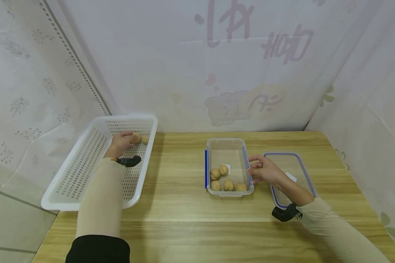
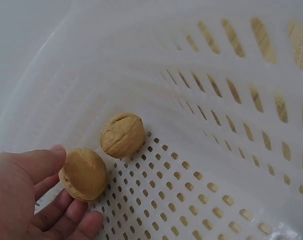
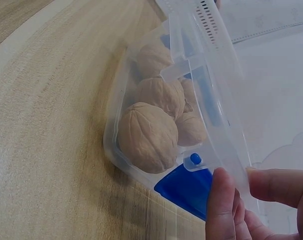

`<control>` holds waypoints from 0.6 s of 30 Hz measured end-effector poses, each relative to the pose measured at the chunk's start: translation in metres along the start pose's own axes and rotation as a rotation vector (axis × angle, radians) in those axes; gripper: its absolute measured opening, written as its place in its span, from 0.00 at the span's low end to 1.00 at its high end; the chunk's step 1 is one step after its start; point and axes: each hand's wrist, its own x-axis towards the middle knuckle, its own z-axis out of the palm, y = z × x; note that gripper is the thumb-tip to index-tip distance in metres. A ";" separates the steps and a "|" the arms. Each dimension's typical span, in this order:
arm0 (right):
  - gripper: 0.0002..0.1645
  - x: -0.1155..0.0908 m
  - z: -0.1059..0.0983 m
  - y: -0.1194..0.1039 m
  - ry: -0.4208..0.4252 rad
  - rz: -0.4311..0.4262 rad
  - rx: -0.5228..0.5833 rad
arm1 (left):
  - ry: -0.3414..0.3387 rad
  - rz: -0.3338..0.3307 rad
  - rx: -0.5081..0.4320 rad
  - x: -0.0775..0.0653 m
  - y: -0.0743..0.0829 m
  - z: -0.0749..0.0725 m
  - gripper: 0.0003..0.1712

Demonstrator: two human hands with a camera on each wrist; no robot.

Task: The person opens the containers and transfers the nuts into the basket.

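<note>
In the white basket [image 1: 140,182], my left hand [image 1: 121,142] holds a walnut [image 2: 84,174] between thumb and fingers. Another walnut [image 2: 123,135] lies beside it on the basket floor, close to the corner. My right hand [image 1: 264,170] is at the right side of the clear plastic container [image 1: 228,153], and the right wrist view shows the thumb [image 3: 279,186] and fingers pinching its rim. Several walnuts [image 3: 147,137] lie inside that container, gathered toward its near end.
A clear lid [image 1: 291,164] with a blue seal lies right of the container, partly under my right forearm. A blue side latch [image 1: 206,168] hangs at the container's left. Wood tabletop [image 1: 181,212] extends between basket and container; a printed cloth [image 1: 171,73] hangs behind.
</note>
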 end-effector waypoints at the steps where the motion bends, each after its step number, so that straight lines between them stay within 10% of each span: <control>1: 0.32 0.000 0.000 0.000 0.000 0.001 0.000 | 0.002 -0.008 0.007 0.000 0.000 -0.001 0.36; 18: 0.33 0.000 0.000 -0.001 0.002 0.011 -0.005 | 0.027 0.129 0.157 -0.012 0.030 -0.019 0.35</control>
